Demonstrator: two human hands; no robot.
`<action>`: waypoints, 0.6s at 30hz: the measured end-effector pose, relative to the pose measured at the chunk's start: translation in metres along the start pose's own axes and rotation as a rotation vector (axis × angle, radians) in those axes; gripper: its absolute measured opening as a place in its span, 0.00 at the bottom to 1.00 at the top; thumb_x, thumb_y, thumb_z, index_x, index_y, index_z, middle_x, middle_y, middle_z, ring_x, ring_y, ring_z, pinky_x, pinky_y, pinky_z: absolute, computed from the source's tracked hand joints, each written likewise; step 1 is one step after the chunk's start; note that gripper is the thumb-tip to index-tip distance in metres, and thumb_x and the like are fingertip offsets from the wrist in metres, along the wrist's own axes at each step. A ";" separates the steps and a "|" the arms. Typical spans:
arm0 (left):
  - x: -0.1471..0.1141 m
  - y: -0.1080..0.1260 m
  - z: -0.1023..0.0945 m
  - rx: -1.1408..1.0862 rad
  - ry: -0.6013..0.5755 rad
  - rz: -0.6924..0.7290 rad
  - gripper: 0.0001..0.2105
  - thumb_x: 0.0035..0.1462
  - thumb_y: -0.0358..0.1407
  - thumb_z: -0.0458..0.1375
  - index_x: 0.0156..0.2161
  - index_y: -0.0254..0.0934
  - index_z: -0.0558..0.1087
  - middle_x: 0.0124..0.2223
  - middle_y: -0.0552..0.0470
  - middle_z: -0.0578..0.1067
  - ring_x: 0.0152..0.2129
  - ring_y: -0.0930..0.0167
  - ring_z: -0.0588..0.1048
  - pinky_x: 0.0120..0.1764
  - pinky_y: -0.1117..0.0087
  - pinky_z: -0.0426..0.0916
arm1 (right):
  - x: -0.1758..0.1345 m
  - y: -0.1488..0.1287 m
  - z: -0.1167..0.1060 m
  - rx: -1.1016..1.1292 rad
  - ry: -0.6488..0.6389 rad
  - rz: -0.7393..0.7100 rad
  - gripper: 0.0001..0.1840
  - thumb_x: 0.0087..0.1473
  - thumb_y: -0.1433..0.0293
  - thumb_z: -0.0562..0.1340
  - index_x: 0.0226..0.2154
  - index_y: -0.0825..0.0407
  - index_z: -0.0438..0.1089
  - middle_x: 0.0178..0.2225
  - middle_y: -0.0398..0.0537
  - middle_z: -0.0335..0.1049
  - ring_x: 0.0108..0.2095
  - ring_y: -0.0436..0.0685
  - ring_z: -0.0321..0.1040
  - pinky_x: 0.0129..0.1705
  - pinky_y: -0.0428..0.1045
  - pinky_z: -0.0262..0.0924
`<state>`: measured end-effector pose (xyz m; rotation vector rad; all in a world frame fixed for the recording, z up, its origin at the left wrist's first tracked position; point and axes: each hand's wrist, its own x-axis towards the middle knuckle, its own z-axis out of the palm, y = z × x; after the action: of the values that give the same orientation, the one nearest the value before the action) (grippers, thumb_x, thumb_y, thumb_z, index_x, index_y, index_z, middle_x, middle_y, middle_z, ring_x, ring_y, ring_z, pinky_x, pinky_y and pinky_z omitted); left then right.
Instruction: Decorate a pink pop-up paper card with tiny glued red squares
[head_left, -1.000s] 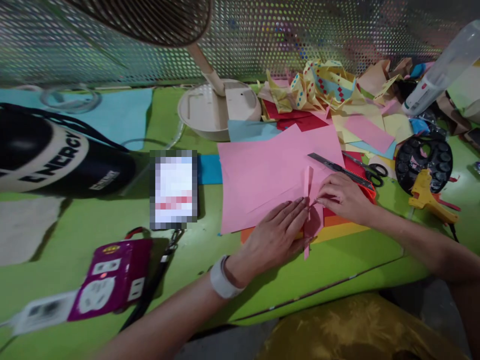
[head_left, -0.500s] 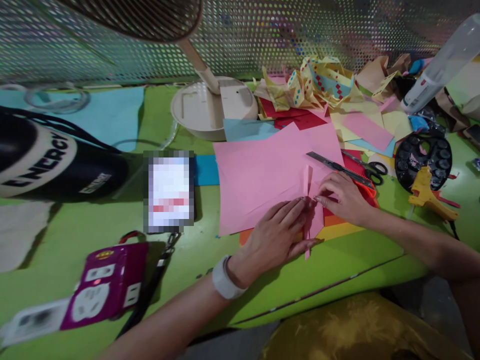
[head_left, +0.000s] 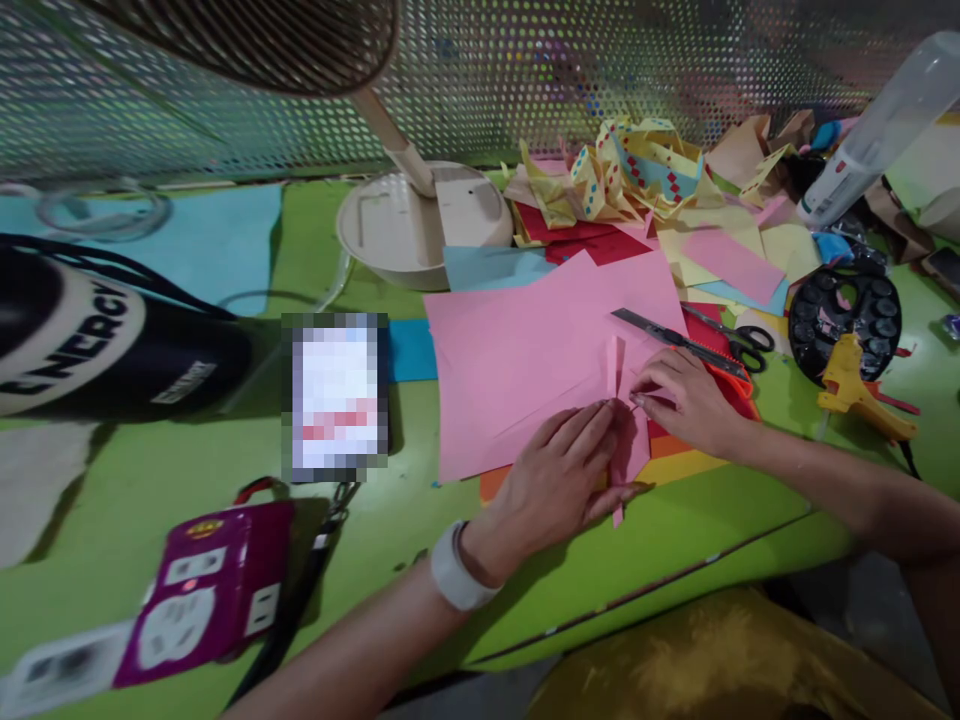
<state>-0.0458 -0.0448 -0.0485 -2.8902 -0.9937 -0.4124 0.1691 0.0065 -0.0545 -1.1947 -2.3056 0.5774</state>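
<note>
A small folded pink paper piece (head_left: 636,452), with a narrow strip (head_left: 614,368) standing up from it, is between my hands. My left hand (head_left: 555,475), a pale band on its wrist, holds the piece down, fingers on top and thumb at the lower end. Thumb and index finger of my right hand (head_left: 686,405) are pinched at the piece's right edge, close to the left fingertips. Beneath lie large pink sheets (head_left: 517,350) and orange and yellow paper (head_left: 686,463). An orange utility knife (head_left: 675,345) rests beyond my right hand, beside black scissors (head_left: 746,345).
A yellow glue gun (head_left: 847,380) and black palette (head_left: 844,325) lie at right. Crumpled paper scraps (head_left: 637,175), a fan base (head_left: 375,225) and a clear bottle (head_left: 874,140) stand behind. To the left are a phone (head_left: 335,395), dark bottle (head_left: 180,350) and purple pouch (head_left: 217,570).
The view has shifted slightly, so things on the left sit a little lower. My right fingertips have moved slightly away from the left ones; both hands stay at the pink piece.
</note>
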 end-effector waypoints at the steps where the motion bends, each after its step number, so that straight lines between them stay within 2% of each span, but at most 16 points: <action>1: 0.000 0.000 0.000 0.006 0.003 -0.003 0.31 0.68 0.52 0.40 0.45 0.28 0.78 0.56 0.33 0.74 0.51 0.56 0.74 0.49 0.57 0.70 | 0.000 0.000 0.000 0.003 0.002 0.000 0.02 0.59 0.72 0.61 0.34 0.51 0.69 0.36 0.48 0.71 0.41 0.58 0.65 0.47 0.55 0.56; 8: -0.002 0.000 0.003 -0.034 0.013 -0.020 0.29 0.67 0.52 0.43 0.50 0.28 0.75 0.57 0.35 0.74 0.51 0.57 0.73 0.50 0.58 0.68 | -0.001 0.000 0.001 -0.001 -0.010 0.015 0.03 0.59 0.71 0.60 0.35 0.51 0.70 0.36 0.48 0.71 0.41 0.59 0.65 0.48 0.56 0.56; 12: -0.001 -0.001 0.004 -0.069 0.018 -0.036 0.28 0.66 0.53 0.46 0.49 0.29 0.76 0.55 0.35 0.74 0.51 0.57 0.73 0.50 0.58 0.68 | -0.001 0.000 0.000 0.011 -0.018 0.023 0.03 0.60 0.71 0.61 0.35 0.51 0.71 0.37 0.48 0.71 0.41 0.59 0.65 0.48 0.56 0.56; 15: -0.001 -0.001 0.003 -0.080 0.022 -0.040 0.28 0.66 0.53 0.46 0.48 0.29 0.77 0.54 0.35 0.75 0.50 0.57 0.73 0.50 0.58 0.68 | -0.001 0.000 -0.001 0.033 -0.024 0.019 0.06 0.59 0.75 0.59 0.36 0.51 0.72 0.37 0.48 0.71 0.41 0.58 0.64 0.47 0.55 0.57; 18: -0.001 -0.002 0.003 -0.076 0.023 -0.037 0.29 0.66 0.53 0.44 0.50 0.29 0.75 0.53 0.35 0.75 0.50 0.57 0.73 0.49 0.58 0.68 | -0.001 0.000 -0.002 0.073 -0.015 0.021 0.11 0.59 0.78 0.56 0.36 0.50 0.72 0.37 0.47 0.71 0.41 0.57 0.65 0.47 0.54 0.58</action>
<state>-0.0468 -0.0431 -0.0516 -2.9309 -1.0525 -0.4954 0.1708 0.0062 -0.0536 -1.1859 -2.2661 0.6742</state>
